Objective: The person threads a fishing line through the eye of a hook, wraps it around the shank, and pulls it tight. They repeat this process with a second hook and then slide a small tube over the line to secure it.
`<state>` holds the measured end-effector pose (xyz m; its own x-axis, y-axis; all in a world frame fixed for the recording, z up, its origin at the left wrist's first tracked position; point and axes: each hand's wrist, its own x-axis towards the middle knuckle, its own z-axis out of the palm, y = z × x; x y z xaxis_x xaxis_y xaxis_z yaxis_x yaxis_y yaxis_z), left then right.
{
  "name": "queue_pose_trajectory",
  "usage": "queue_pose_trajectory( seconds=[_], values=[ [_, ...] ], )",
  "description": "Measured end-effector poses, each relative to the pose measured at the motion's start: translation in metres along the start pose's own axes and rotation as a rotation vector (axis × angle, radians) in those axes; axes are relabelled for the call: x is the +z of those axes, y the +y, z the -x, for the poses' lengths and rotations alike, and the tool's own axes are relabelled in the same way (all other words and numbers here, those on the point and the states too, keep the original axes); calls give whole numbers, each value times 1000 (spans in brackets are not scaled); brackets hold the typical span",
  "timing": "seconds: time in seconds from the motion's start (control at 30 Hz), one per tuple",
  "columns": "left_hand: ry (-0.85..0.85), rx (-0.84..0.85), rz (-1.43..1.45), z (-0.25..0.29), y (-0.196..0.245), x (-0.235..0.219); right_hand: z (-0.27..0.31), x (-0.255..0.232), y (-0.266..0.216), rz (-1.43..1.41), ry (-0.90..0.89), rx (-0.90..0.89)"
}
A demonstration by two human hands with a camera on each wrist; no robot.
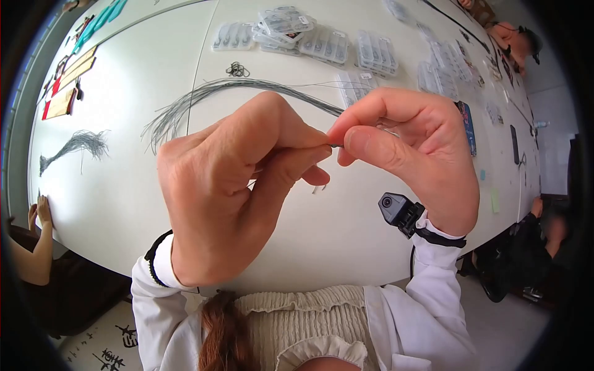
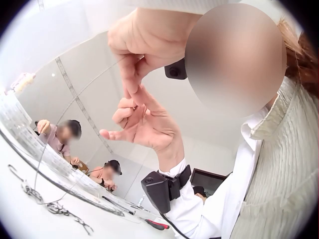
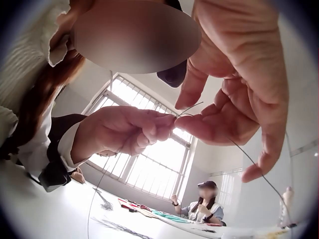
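Above the near edge of a long white desk (image 1: 124, 204), a person raises both hands to chest height, white sleeves pushed toward the wrists and a small camera strapped to each. Largest in the head view, the left hand (image 1: 229, 191) shows its back, knuckles up, thumb and forefinger closed in a pinch on the end of a thin grey wire (image 1: 336, 146); its other fingers curl loosely beneath. Facing it, the right hand (image 1: 411, 145) meets it fingertip to fingertip, thumb and forefinger nipping the same wire just beside the left pinch, the remaining fingers bent above. Seen from the right wrist, the wire (image 3: 187, 112) juts out between the two pinches and a long strand trails down past the right palm. Behind the hands, a fanned bundle of grey wires (image 1: 204, 99) lies across the middle of the desk, with a smaller tuft (image 1: 77, 145) toward the left edge. Clear plastic parts boxes (image 1: 309, 37) cluster along the far edge.
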<state>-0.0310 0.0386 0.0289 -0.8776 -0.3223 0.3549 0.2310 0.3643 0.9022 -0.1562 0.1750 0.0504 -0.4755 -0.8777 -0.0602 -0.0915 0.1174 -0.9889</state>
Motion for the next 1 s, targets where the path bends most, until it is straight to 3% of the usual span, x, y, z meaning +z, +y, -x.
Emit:
queue_pose_trajectory(
  seconds=[0.2,0.5,0.7,0.77,0.83,0.9,1.0],
  values=[
    [37,80,-179,2,0,3,-4,0,1,-104,-55,89],
    [20,103,-277,3,1,7,-2,1,6,19,-12,-8],
    [-6,85,-293,2,-1,6,-4,4,5,7,40,43],
    [-1,-14,-49,0,-5,7,-5,3,5,12,41,44],
    [-34,-94,-1,-2,-3,4,-5,2,6,14,44,47],
    [-30,-278,306,-6,-1,4,-6,1,7,14,58,56],
    [-81,-426,433,-10,-2,-4,-7,1,8,-14,50,63]
  ],
)
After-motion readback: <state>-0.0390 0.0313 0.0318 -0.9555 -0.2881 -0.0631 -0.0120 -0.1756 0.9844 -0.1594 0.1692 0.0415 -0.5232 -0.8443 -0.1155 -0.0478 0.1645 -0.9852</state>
